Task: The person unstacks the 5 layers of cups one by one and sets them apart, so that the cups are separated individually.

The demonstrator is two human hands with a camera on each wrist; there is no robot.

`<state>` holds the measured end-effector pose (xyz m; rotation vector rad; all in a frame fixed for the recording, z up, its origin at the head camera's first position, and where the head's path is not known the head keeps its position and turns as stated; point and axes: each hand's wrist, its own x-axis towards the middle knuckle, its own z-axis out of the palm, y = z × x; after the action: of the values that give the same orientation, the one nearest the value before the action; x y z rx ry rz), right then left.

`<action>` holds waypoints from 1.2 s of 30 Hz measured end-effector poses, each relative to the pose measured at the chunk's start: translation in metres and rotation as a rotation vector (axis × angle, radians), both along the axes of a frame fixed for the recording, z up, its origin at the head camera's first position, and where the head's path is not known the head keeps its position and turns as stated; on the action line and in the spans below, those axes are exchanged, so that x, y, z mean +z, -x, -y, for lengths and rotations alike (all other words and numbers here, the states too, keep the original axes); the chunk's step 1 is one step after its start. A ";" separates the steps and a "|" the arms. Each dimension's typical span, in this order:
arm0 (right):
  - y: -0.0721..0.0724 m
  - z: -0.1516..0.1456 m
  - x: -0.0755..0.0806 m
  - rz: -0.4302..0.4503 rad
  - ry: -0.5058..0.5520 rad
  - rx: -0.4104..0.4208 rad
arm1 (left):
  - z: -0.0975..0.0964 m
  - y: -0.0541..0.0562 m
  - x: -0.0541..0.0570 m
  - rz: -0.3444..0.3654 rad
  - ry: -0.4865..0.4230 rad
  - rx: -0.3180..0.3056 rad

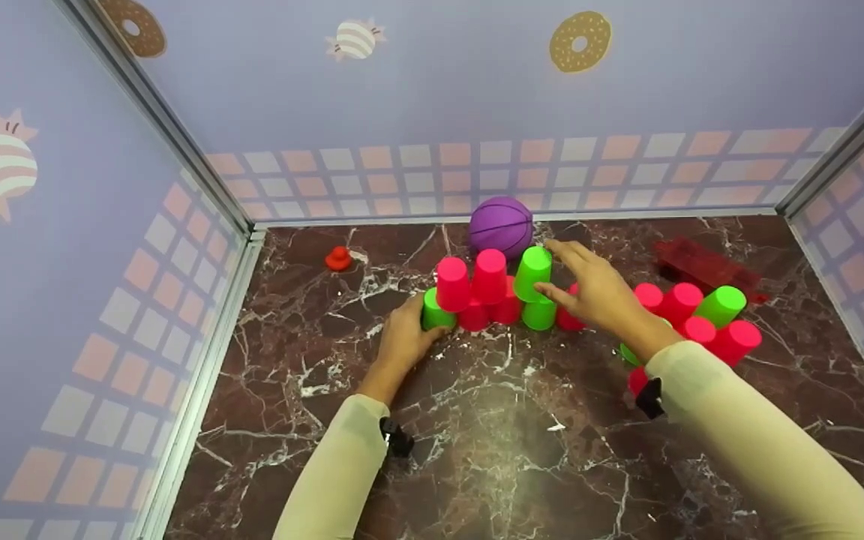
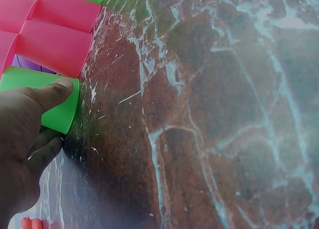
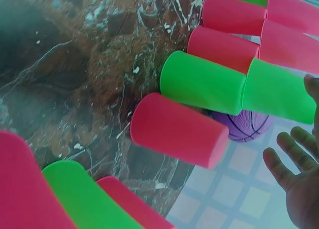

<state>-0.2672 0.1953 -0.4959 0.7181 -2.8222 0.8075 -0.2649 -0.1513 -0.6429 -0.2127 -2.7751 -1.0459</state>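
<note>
My left hand grips the green cup at the left end of a bottom row of upside-down cups, thumb on its near side and fingers behind. Two red cups and a green cup make up the upper row. That upper green cup rests on another green cup. Beside it my right hand has its fingers spread and extended, with the thumb tip close to the cup's base. A red cup ends the bottom row on the right, nothing on top of it.
Behind the rows sits a purple ball near the back wall. A small red duck is at the back left. More red and green cups cluster to the right under my forearm, before a translucent red object. Patterned walls enclose the marbled surface.
</note>
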 end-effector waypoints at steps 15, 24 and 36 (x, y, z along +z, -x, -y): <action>0.005 0.007 0.000 -0.011 0.014 -0.011 | -0.003 0.005 0.003 0.018 0.021 -0.021; -0.001 -0.011 0.005 -0.056 0.064 0.008 | 0.003 0.020 -0.025 -0.043 0.109 -0.013; -0.019 -0.054 0.005 -0.176 0.038 0.019 | 0.006 0.018 -0.027 0.006 0.092 -0.005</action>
<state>-0.2483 0.2493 -0.4906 0.7713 -2.6406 0.7589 -0.2829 -0.1578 -0.6695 -0.2284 -2.8327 -0.9219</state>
